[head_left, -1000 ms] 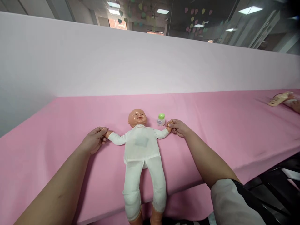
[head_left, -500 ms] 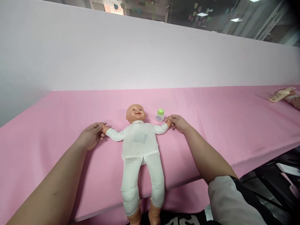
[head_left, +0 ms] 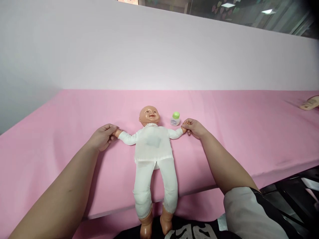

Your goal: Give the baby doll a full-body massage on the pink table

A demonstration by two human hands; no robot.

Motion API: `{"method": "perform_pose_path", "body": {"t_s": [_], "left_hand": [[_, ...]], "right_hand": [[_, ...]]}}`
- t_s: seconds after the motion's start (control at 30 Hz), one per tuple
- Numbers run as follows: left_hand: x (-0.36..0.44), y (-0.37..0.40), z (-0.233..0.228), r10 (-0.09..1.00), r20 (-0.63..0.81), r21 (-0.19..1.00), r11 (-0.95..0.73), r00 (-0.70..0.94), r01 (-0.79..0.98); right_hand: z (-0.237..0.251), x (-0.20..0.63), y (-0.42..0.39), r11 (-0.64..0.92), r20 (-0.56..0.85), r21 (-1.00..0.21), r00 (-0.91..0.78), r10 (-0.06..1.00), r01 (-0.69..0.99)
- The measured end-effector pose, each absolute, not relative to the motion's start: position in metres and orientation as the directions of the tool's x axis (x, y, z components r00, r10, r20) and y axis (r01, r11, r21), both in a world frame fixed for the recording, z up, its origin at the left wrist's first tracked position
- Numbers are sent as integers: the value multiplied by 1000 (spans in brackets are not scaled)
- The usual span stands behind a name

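Baby doll (head_left: 152,146) in white clothing lies face-up on the pink bench (head_left: 236,132), arms outstretched. Left hand (head_left: 103,136) and right hand (head_left: 194,127) each pinch one doll hand; a green-capped bottle (head_left: 175,119) stands just beside the right hand.

One doll (head_left: 154,147), one green-capped bottle (head_left: 175,119), two hands (head_left: 102,137).

Legible text: none. Small bottle (head_left: 175,119) with green cap, centre of the frame: label bears print (too small to read). Black cloth (head_left: 189,232) at the bottom edge: white lettering, cut off by the frame and not readable.
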State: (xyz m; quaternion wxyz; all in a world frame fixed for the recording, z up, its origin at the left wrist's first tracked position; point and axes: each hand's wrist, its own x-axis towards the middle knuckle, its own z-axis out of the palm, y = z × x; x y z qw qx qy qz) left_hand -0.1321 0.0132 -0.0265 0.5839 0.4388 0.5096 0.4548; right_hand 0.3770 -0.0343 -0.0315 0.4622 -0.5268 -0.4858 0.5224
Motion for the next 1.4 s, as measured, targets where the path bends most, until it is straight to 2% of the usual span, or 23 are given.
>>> {"method": "perform_pose_path", "body": {"t_s": [0.2,0.43,0.63,0.87,1.1,1.4], "left_hand": [[-126,10,-21,975,-214,975,217,58,-46],[-125,9,-17,969,-242,965,246,53,-90],[-130,7,-16,965,-197,961,225,174,-158],[-132,10,-20,970,-176,965,204,166,-167],[-131,9,-19,973,-157,974,180,168,-137],[-129,12,-21,973,-195,975,207,121,-87]], "right_hand": [[-39,376,-31,-81,-80,-996,42,996,23],[-45,382,-25,-133,-138,-990,119,983,-50],[-39,389,-29,-180,-187,-974,40,982,-136],[-32,389,-35,-161,-162,-964,-14,987,-214],[-33,390,-36,-138,-134,-974,-38,990,-178],[-42,381,-29,-94,-106,-990,114,988,-106]]}}
